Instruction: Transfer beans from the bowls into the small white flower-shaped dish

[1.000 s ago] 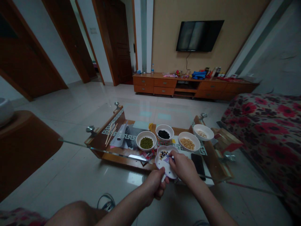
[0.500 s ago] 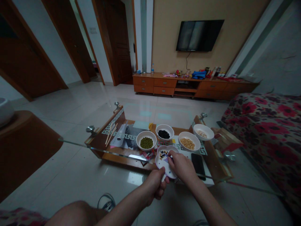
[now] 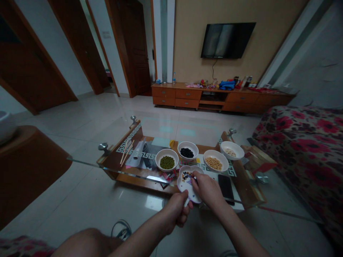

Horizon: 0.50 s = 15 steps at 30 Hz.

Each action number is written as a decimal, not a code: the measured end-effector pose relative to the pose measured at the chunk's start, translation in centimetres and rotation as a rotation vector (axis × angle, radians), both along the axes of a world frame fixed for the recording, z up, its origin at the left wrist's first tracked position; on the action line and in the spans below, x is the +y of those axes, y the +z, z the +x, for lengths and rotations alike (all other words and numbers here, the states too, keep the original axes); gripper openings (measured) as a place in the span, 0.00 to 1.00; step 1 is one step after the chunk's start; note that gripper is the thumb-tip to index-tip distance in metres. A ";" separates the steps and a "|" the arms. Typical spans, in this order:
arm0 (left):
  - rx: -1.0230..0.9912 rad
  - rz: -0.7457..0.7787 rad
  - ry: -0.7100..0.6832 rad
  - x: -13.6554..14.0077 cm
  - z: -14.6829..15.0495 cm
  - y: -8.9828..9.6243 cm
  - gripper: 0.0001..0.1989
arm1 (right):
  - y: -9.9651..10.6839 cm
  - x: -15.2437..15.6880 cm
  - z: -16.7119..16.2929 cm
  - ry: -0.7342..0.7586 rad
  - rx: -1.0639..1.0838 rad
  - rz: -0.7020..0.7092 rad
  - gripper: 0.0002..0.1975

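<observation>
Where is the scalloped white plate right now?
In the head view, the scalloped plate is just right of centre, nearer than the black-bean bowl, its handle in the left hand.

Inside a dimly lit living room: a dark flat-screen television mounted on a tan wall above a long wooden cabinet with drawers. At left, brown wooden doors beside white walls; at right, furniture draped in red-flowered fabric. Underfoot, pale glossy floor tiles reflecting soft light beneath a glass-topped coffee table.
</observation>
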State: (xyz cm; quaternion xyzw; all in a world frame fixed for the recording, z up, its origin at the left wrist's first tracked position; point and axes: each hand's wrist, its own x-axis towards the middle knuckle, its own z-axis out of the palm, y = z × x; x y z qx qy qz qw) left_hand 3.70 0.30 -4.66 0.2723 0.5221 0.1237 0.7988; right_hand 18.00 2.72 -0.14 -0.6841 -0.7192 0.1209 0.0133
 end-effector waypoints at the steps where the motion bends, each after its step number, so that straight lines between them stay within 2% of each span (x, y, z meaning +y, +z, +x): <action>1: 0.000 -0.002 0.001 0.0 0.0 0.0 0.24 | 0.0 0.0 0.0 0.004 -0.001 0.010 0.12; 15: -0.027 -0.008 0.001 0.1 -0.1 -0.1 0.24 | -0.6 0.0 0.2 0.008 -0.017 0.017 0.13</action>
